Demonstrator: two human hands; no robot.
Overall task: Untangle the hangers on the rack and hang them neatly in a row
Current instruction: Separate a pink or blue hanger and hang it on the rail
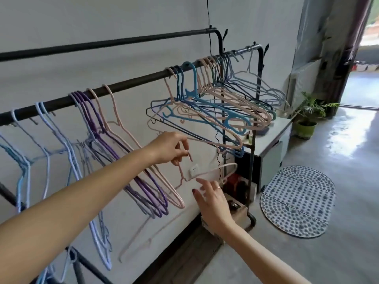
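A black rack bar (131,85) runs from lower left to upper right. Light blue, purple (114,148) and pink hangers hang on its left half. A tangled bunch of blue and pink hangers (213,103) crowds the right half. My left hand (170,148) pinches the hook of a loose pink hanger (217,171), which is off the bar and hangs below the bunch. My right hand (213,199) is just under that hanger's body, fingers spread, close to it or brushing it.
A second, higher black bar (102,45) runs behind. A thin black cord (209,17) hangs by the wall. A white cabinet (272,140), a potted plant (307,117) and an oval patterned mat (297,201) lie to the right on the grey floor.
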